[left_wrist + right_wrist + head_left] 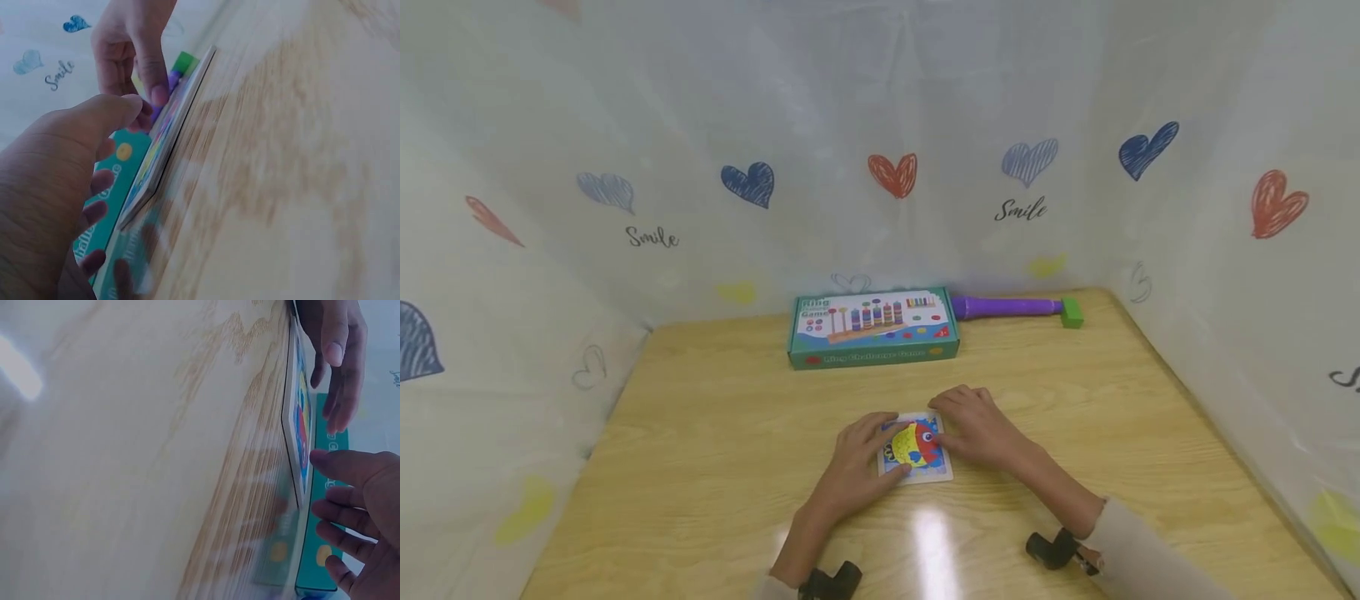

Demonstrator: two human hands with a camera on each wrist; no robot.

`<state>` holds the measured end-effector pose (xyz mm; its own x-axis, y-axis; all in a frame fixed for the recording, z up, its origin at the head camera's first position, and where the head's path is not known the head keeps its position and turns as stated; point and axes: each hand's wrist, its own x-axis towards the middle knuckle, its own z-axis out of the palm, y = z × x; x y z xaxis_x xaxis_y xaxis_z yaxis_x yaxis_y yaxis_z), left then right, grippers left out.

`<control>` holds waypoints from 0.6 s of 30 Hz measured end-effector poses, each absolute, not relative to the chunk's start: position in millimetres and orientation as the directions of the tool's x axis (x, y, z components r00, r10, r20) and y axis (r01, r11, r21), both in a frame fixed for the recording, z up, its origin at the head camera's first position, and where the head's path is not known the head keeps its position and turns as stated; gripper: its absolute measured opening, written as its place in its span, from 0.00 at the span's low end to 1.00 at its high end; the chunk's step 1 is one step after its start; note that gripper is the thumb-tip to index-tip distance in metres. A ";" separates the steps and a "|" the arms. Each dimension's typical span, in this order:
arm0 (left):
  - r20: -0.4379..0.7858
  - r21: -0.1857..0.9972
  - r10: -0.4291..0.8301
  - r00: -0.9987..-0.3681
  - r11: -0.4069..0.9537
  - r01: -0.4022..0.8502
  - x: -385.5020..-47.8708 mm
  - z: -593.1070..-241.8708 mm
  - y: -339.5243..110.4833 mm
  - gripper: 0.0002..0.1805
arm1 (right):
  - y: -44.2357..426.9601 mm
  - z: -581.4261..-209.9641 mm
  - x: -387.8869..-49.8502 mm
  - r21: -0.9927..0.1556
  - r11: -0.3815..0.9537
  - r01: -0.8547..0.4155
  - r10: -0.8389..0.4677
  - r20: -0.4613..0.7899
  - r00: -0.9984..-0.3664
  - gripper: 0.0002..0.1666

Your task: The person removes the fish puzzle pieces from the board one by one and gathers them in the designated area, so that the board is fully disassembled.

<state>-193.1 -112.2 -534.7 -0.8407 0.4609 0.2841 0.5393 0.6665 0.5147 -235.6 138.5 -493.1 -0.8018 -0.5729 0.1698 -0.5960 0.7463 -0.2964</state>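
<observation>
A flat, pale-rimmed square board (917, 457) with a red, yellow and blue fish picture lies on the table, in front of the box. My left hand (854, 471) is at its left side, fingers loosely bent and apart, thumb over the near edge. At the right side is my right hand (983, 432), its thumb over the fish's head and its fingers beyond the right edge. Seen low in the right wrist view, the right thumb (350, 467) is beside the board (300, 425); neither hand grips it. Whether the fingertips touch the board, I cannot tell.
Behind the board stands a green Ring Challenge Game box (874, 327). A purple stick-like thing (1011, 307) extends to its right, ending at a green block (1072, 313). A white curtain (820, 100) printed with hearts surrounds the wooden table (715, 467).
</observation>
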 end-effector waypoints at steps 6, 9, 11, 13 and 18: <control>0.275 0.445 0.485 -0.830 0.701 0.557 -192.1 -534.8 -107.6 0.33 | 137.8 -494.2 -236.9 -0.278 0.737 -0.616 -0.589 0.180 -0.787 0.27; 0.265 0.415 0.506 -0.821 0.709 0.571 -192.6 -534.6 -104.4 0.33 | 137.4 -493.2 -236.9 -0.286 0.736 -0.614 -0.585 0.188 -0.789 0.26; 0.260 0.397 0.515 -0.817 0.714 0.576 -192.0 -535.3 -102.4 0.33 | 137.1 -493.0 -236.9 -0.287 0.732 -0.617 -0.586 0.195 -0.786 0.25; 0.260 0.386 0.519 -0.815 0.717 0.580 -190.5 -536.1 -101.3 0.32 | 136.3 -494.0 -237.4 -0.286 0.729 -0.622 -0.592 0.194 -0.783 0.25; 0.255 0.367 0.522 -0.814 0.727 0.581 -186.7 -536.3 -101.1 0.29 | 132.4 -494.6 -238.0 -0.305 0.722 -0.621 -0.602 0.166 -0.781 0.24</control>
<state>-186.7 -101.1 -536.3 -0.8138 0.5220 0.2553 0.5811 0.7266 0.3666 -238.0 132.4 -494.6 -0.7813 -0.6016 0.1660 -0.6208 0.7221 -0.3051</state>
